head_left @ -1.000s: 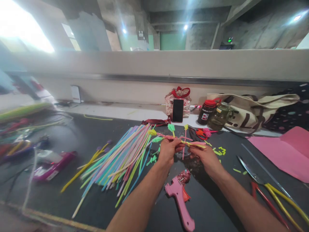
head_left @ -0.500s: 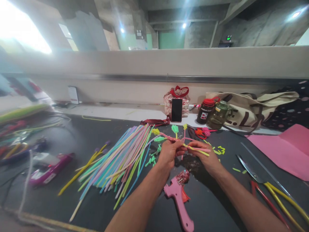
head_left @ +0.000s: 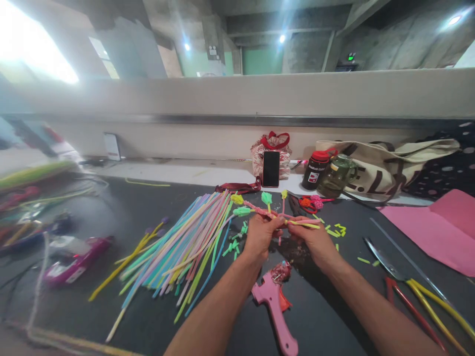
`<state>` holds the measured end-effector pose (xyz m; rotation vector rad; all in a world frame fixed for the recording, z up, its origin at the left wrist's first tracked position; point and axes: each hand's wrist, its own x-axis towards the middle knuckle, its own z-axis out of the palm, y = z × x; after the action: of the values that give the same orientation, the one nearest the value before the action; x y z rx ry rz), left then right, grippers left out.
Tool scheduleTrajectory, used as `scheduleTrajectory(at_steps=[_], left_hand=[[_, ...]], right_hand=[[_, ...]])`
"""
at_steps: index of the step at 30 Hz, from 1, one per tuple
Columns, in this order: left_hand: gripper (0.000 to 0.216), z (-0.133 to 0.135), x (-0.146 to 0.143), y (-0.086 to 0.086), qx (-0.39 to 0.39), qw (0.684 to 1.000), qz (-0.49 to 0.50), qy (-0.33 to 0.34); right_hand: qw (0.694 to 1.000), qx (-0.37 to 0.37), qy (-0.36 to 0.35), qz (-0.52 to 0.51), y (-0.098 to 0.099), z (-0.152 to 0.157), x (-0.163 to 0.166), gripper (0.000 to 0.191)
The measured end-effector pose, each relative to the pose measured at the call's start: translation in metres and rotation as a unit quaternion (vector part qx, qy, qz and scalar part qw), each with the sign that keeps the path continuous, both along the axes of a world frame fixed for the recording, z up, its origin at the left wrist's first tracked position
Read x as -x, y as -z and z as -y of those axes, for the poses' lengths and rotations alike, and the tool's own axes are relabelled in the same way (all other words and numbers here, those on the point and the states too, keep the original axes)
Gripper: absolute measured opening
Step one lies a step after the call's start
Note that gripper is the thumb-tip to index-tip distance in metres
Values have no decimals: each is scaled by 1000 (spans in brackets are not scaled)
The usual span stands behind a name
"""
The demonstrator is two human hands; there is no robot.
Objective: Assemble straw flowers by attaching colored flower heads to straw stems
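Observation:
Both hands hold a bunch of pink and yellow pipe cleaners [head_left: 304, 224] with small yellow and green tufts at its far ends. My left hand [head_left: 262, 232] is closed around the twisted middle, fingers and thumb pinched together. From the other side my right hand [head_left: 309, 236] pinches the stems, whose loose ends point right. A green tuft [head_left: 266, 198] stands up beyond the left hand, and a yellow tuft [head_left: 284, 194] rises beside it. Below the hands lies a pink glue gun [head_left: 273, 301]. The fingertips partly hide the join of the stems.
A large pile of pastel pipe cleaners [head_left: 185, 237] spreads to the left. Short green cut pieces [head_left: 233, 246] lie near the left hand. Scissors with yellow and red handles [head_left: 411, 284] and pink sheets [head_left: 434, 232] are at right. A phone [head_left: 271, 169] and bottles [head_left: 315, 170] stand behind.
The loose stem ends right of my hands have turned, lying closer together and more level. The tufts at left have shifted slightly left. Both hands keep their hold.

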<state>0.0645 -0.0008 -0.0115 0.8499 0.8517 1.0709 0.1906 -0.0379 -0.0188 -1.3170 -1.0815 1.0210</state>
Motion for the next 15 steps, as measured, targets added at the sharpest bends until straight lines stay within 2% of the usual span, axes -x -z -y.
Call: scheduleTrajectory(at_steps=[3, 6, 8, 10, 12, 15], left_hand=[[23, -5, 2, 0, -4, 1000, -15, -18], [20, -10, 6, 0, -2, 999, -24, -24], [18, -11, 7, -1, 1, 1000, -27, -13], [16, -11, 7, -1, 1, 1000, -29, 4], [15, -9, 6, -2, 0, 999, -31, 18], [15, -9, 6, -1, -7, 999, -35, 29]], right_hand=[[997, -34, 11, 72, -4, 4, -3, 27], [975, -109, 69, 180, -6, 7, -12, 45], [935, -177, 73, 298, -8, 9, -19, 43], [882, -227, 33, 412, -9, 10, -23, 27], [835, -240, -9, 495, -12, 11, -24, 16], [793, -210, -32, 571, -17, 10, -23, 21]])
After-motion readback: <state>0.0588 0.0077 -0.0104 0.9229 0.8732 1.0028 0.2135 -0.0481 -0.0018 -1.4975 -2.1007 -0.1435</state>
